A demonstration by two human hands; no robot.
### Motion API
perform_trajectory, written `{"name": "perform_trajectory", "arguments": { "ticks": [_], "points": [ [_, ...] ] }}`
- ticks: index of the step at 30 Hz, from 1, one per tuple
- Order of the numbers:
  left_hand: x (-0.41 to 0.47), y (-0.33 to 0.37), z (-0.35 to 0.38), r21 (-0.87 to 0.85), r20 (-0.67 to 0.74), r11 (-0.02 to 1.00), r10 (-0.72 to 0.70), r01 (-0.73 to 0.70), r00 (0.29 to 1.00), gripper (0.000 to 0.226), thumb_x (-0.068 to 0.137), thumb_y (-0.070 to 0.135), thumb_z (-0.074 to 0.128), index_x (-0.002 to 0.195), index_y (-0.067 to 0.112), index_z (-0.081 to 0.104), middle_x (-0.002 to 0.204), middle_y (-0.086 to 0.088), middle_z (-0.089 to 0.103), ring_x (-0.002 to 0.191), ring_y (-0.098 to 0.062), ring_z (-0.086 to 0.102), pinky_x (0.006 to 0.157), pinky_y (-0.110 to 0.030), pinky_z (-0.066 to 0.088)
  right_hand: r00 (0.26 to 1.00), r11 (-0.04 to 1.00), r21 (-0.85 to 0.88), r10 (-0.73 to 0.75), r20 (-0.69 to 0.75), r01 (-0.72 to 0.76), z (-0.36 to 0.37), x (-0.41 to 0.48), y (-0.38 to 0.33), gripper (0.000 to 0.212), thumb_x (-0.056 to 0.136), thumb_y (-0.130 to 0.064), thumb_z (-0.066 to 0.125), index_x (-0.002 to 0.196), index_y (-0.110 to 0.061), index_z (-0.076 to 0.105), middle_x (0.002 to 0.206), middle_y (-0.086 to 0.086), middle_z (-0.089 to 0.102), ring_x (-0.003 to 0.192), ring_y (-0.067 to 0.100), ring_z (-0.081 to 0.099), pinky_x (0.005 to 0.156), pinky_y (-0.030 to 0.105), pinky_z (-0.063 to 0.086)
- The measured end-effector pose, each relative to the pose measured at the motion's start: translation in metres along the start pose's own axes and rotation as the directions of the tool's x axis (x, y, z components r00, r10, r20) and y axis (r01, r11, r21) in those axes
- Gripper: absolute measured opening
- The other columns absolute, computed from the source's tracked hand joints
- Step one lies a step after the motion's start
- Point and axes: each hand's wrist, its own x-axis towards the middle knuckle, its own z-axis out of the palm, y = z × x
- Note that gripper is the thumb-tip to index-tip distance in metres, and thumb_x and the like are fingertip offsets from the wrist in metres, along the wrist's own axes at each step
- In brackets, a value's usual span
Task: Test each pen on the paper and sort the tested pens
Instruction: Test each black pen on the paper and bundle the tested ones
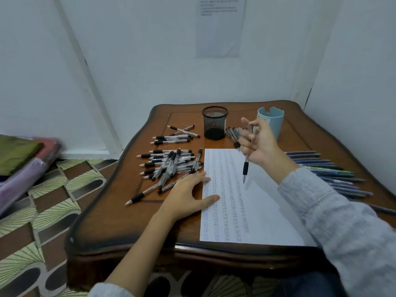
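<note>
A white sheet of paper [252, 202] covered with rows of scribbled test marks lies on the wooden table [128, 221]. My right hand [260, 144] holds a clear pen with a black grip [246, 166] above the paper, tip pointing down, off the sheet. My left hand [188, 195] rests flat on the paper's left edge, fingers spread. A heap of black-grip pens [169, 163] lies left of the paper. A row of blue and green pens [327, 170] lies on the right. A few more pens [234, 133] lie behind my right hand.
A black mesh pen cup [214, 123] and a light blue cup [273, 121] stand at the back of the table. Folded fabric [23, 155] is stacked on the patterned floor at left. White walls close in behind and right.
</note>
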Motion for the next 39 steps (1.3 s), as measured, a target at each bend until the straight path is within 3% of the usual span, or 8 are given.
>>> {"name": "perform_trajectory", "arguments": {
  "ticks": [6,11,14,19,22,31,35,39],
  "points": [
    [-0.001,0.002,0.0,0.048,0.011,0.999,0.007,-0.007,1.0,0.067,0.079,0.065,0.061,0.137,0.034,0.047,0.15,0.014,0.036,0.138,-0.007,0.03,0.116,-0.041,0.024,0.998,0.999,0.041,-0.011,0.063,0.008,-0.006,-0.024,-0.001,0.018,0.092,-0.027,0.052,0.09,-0.013,0.063,0.05,-0.006,0.043,0.033,0.003,0.023,0.034,0.015,0.016],
    [-0.003,0.005,0.001,0.115,0.028,0.992,0.056,-0.059,0.998,0.063,0.084,0.062,0.056,0.138,0.03,0.046,0.151,0.011,0.035,0.139,-0.006,0.028,0.114,-0.033,0.024,0.998,0.995,-0.095,0.016,0.06,-0.01,-0.013,-0.04,0.001,0.021,0.096,-0.002,0.044,0.106,0.006,0.06,0.076,0.01,0.066,0.045,0.005,0.05,0.038,0.013,0.035],
    [-0.006,0.01,-0.001,0.159,0.049,0.978,0.128,-0.134,0.991,0.055,0.089,0.056,0.052,0.136,0.028,0.049,0.149,0.01,0.038,0.137,-0.003,0.031,0.113,-0.028,0.027,0.993,0.987,-0.126,0.106,0.053,-0.099,-0.024,-0.051,0.004,0.042,0.1,-0.026,0.037,0.097,0.005,0.064,0.087,0.018,0.071,0.069,0.022,0.062,0.053,0.022,0.048],
    [-0.008,0.013,-0.001,0.212,0.179,0.96,0.145,-0.182,0.973,0.075,0.08,0.075,0.046,0.142,0.033,0.04,0.153,0.014,0.03,0.139,-0.004,0.027,0.112,-0.031,0.027,0.964,0.91,-0.339,0.266,0.033,-0.239,-0.039,-0.074,0.012,0.061,0.097,-0.051,0.041,0.096,0.004,0.069,0.055,0.007,0.057,0.041,0.007,0.044,0.037,0.015,0.037],
    [-0.007,0.013,-0.001,0.229,0.192,0.955,0.145,-0.188,0.971,0.088,0.071,0.084,0.044,0.142,0.033,0.037,0.154,0.013,0.028,0.139,-0.006,0.028,0.113,-0.033,0.028,0.987,0.88,-0.453,0.161,0.002,-0.143,-0.044,-0.092,0.021,0.029,0.088,-0.026,0.066,0.092,0.003,0.068,0.057,0.004,0.06,0.041,0.005,0.047,0.04,0.013,0.041],
    [-0.008,0.013,0.001,0.21,0.159,0.958,0.166,-0.197,0.973,0.093,0.066,0.086,0.043,0.141,0.032,0.039,0.153,0.012,0.031,0.137,-0.007,0.03,0.112,-0.033,0.028,0.988,0.811,-0.578,-0.144,-0.048,0.09,-0.057,-0.126,0.057,0.042,0.081,-0.03,0.074,0.06,-0.009,0.044,0.05,0.013,0.057,0.031,0.015,0.042,0.032,0.02,0.033],
    [-0.006,0.01,0.004,0.201,0.147,0.96,0.167,-0.195,0.975,0.086,0.071,0.082,0.05,0.141,0.033,0.04,0.152,0.013,0.032,0.137,-0.006,0.029,0.112,-0.033,0.027,0.952,0.617,-0.768,-0.303,-0.034,0.169,-0.064,-0.135,0.073,0.048,0.083,-0.028,0.074,0.054,-0.011,0.04,0.041,0.007,0.051,0.03,0.017,0.042,0.033,0.018,0.03],
    [-0.006,0.009,0.003,0.174,0.141,0.967,0.165,-0.189,0.976,0.085,0.071,0.08,0.053,0.14,0.033,0.042,0.152,0.013,0.033,0.137,-0.006,0.03,0.112,-0.034,0.027,0.909,0.432,-0.869,-0.414,0.048,0.243,-0.074,-0.135,0.076,0.046,0.083,0.005,0.059,0.052,-0.013,0.029,0.045,0.003,0.028,0.039,0.021,0.049,0.037,0.018,0.03]
  ]
}}
